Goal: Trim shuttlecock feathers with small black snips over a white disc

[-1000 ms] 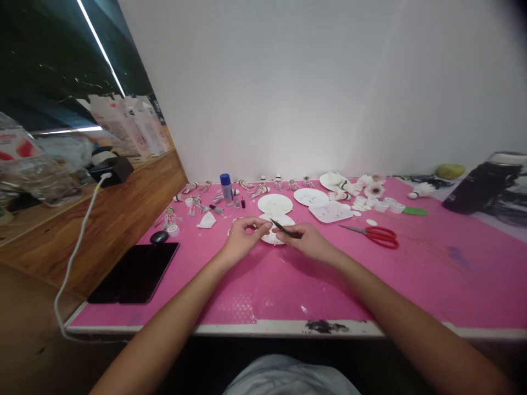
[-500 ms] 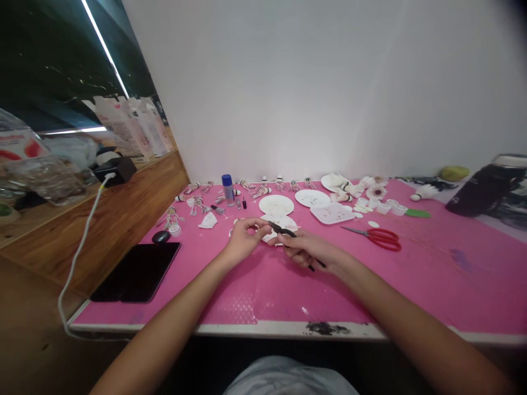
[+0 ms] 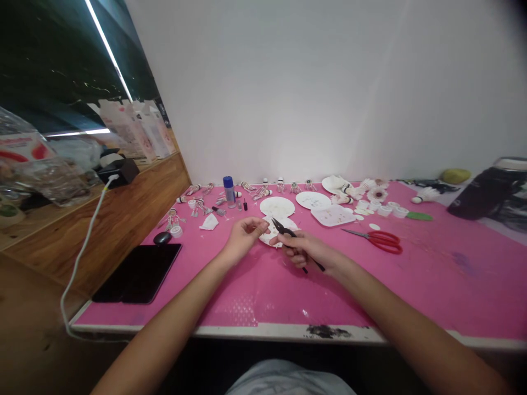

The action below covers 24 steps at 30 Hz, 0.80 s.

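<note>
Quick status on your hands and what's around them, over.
Right hand gripping small black pliers, tips over a white paper plate. Left hand pinched beside the tips, anything held too small to tell. Red scissors off to the right.

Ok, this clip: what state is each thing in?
Right hand: gripping black snips
Left hand: fingers pinched, anything held too small to tell
Red scissors: closed, lying flat
Blue-capped can: upright
Tablet: screen dark
</note>
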Each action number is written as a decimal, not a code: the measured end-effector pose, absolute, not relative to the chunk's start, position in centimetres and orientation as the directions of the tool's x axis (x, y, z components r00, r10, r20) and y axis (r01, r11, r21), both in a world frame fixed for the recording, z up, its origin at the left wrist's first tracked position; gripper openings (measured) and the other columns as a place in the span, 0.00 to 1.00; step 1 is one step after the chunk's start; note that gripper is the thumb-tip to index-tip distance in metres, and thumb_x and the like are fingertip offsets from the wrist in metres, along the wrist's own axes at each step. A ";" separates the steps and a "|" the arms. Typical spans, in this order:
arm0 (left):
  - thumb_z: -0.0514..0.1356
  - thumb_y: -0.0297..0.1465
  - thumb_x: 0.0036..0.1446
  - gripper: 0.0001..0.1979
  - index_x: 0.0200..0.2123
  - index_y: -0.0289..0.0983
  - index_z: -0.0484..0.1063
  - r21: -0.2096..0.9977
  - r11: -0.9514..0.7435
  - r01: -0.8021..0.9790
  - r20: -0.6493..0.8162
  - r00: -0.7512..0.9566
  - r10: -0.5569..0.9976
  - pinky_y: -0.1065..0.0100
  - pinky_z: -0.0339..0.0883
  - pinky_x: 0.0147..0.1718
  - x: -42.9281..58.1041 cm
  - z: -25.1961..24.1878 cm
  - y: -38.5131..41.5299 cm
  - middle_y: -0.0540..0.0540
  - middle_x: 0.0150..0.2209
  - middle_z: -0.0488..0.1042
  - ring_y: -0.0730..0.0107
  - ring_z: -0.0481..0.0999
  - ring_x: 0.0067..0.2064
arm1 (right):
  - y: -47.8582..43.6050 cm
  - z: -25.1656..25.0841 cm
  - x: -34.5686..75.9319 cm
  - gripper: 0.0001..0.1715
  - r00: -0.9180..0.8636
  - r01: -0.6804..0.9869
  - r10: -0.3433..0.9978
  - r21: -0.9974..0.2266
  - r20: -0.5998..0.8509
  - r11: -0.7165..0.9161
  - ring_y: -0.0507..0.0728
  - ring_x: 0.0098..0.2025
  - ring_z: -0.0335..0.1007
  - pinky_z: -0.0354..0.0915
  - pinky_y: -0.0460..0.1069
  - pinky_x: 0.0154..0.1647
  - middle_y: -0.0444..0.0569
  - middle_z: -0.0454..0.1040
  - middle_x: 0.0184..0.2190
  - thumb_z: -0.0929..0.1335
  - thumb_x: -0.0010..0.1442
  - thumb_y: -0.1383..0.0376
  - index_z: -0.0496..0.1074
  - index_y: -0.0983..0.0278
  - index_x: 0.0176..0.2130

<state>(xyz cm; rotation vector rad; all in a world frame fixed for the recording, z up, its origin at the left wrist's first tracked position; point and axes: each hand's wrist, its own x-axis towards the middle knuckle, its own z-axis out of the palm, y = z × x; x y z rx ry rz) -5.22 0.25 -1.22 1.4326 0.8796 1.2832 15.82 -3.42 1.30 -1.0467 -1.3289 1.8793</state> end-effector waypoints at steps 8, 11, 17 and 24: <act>0.76 0.43 0.49 0.18 0.33 0.35 0.82 0.945 -0.098 -0.311 0.171 0.216 0.961 0.70 0.67 0.37 -5.2 -1.2 -0.1 0.46 0.32 0.80 0.72 0.74 0.33 | -3.6 1.0 14.7 0.29 -0.116 -0.005 0.989 -0.995 0.096 0.096 0.52 0.27 0.66 0.61 0.49 0.30 0.47 0.78 0.33 0.81 0.47 0.48 0.69 0.62 0.37; 0.76 0.42 0.49 0.16 0.34 0.36 0.84 0.956 -0.080 -0.282 0.153 0.248 0.957 0.68 0.69 0.40 -4.8 -1.0 -0.6 0.44 0.35 0.82 0.70 0.76 0.36 | -3.6 0.7 14.5 0.29 -0.070 -0.004 0.984 -0.987 0.161 0.161 0.55 0.35 0.71 0.65 0.50 0.38 0.50 0.80 0.38 0.81 0.47 0.49 0.69 0.61 0.38; 0.76 0.43 0.49 0.17 0.34 0.35 0.85 0.958 -0.085 -0.272 0.181 0.351 0.919 0.59 0.72 0.48 -4.0 -0.4 -1.6 0.40 0.38 0.84 0.60 0.81 0.42 | -3.6 0.4 14.2 0.29 -0.129 -0.011 0.972 -0.980 0.197 0.197 0.55 0.33 0.66 0.63 0.50 0.37 0.46 0.76 0.35 0.81 0.46 0.49 0.67 0.60 0.37; 0.76 0.45 0.46 0.19 0.32 0.35 0.84 0.971 -0.128 -0.204 0.191 0.333 0.923 0.63 0.71 0.43 -3.9 -0.4 -1.7 0.42 0.35 0.83 0.64 0.79 0.38 | -3.8 0.7 14.3 0.27 -0.223 -0.037 0.947 -0.973 0.230 0.227 0.52 0.32 0.61 0.60 0.48 0.36 0.40 0.66 0.29 0.80 0.51 0.50 0.66 0.61 0.36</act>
